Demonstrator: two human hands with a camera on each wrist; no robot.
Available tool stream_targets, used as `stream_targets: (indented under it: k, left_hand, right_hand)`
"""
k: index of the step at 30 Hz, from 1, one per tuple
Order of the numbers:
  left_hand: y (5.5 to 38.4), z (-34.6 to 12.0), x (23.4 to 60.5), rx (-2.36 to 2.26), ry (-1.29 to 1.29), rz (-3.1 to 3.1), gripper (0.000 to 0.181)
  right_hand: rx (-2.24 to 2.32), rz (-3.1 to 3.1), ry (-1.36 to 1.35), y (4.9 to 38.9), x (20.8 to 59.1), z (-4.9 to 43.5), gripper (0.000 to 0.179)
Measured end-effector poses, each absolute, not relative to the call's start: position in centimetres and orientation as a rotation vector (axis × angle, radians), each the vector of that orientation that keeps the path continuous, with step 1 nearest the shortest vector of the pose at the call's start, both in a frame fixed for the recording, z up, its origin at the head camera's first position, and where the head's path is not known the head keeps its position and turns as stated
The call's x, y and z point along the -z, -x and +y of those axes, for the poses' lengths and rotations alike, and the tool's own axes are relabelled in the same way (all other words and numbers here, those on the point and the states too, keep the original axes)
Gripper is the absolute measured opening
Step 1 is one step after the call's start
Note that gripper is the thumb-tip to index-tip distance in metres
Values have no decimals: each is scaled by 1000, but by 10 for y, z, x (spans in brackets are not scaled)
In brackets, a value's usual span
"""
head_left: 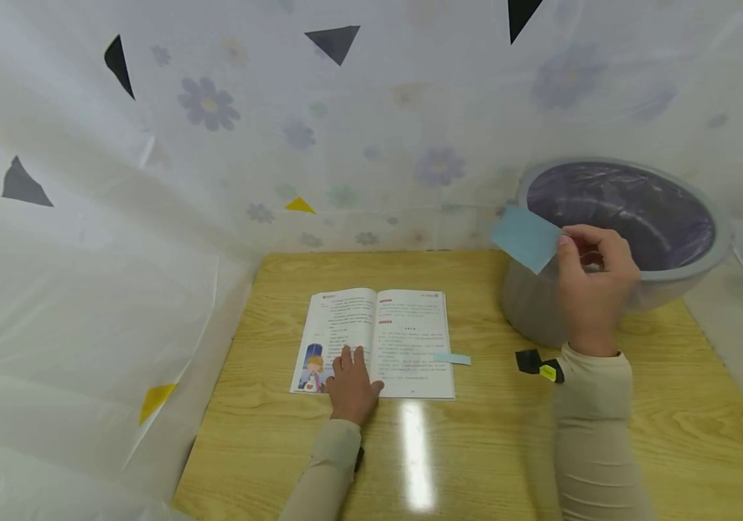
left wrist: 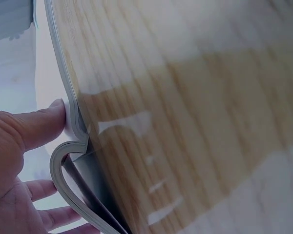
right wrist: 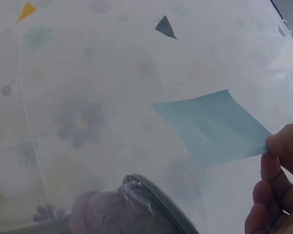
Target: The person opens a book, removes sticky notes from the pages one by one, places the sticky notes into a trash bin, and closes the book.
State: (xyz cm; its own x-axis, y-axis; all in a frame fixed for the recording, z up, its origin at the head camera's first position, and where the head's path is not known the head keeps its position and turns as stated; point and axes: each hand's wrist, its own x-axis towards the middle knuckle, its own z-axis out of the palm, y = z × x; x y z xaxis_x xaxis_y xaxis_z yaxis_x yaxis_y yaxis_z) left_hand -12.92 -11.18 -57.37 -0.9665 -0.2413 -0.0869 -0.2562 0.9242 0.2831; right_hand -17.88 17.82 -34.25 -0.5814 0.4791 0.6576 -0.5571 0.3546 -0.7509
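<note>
An open book [head_left: 410,340] with printed pages lies on the wooden table. My left hand [head_left: 351,387] rests on its left page near the bottom, fingers spread; in the left wrist view the thumb [left wrist: 44,124] and fingers lie along the curved pages. A narrow light-blue paper strip [head_left: 454,359] sticks out past the book's right edge. My right hand [head_left: 595,282] pinches a square light-blue sheet of paper [head_left: 527,239] by one corner between thumb and fingertips. The hand is raised in front of the grey bin [head_left: 534,304], and the sheet overlaps the bin's left rim in the head view.
The bin stands at the table's back right, lined with a dark purple plastic bag [head_left: 618,210]. A translucent flowered curtain [head_left: 345,130] hangs behind and along the left side. Light reflects off the tabletop [head_left: 475,449] in front of the book.
</note>
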Motion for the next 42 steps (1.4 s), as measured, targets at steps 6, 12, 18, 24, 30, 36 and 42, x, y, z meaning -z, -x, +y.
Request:
stream_targets:
  k: [6,12,18,24,30,36,42]
  left_hand:
    - [128,-111,575,-459,386,3038,82]
    - [128,-112,574,-454,370,3058,81]
    - [124,-111,570,-481,338,3089,78]
    - [121,-110,570,-482,338,3077,78]
    - [123,-111,572,-489,344,3091,77]
    - [123,-111,572,-491,349,3082,78]
    - [124,-111,571,-477,352,3073,79]
  right_hand:
    - [-1345,-1621,134,174,330,198,14]
    - [-1175,-1617,339,180,336,225,16]
    - [-1066,-1643,384,182,344,238,19]
    - [-991,-1657,381,187,351,245,19]
    - [-960,-1675,416,191,354,251,20]
    - [-955,-1659,419,192,354,253,22]
    - [-914,-1615,430,195,355,258,25]
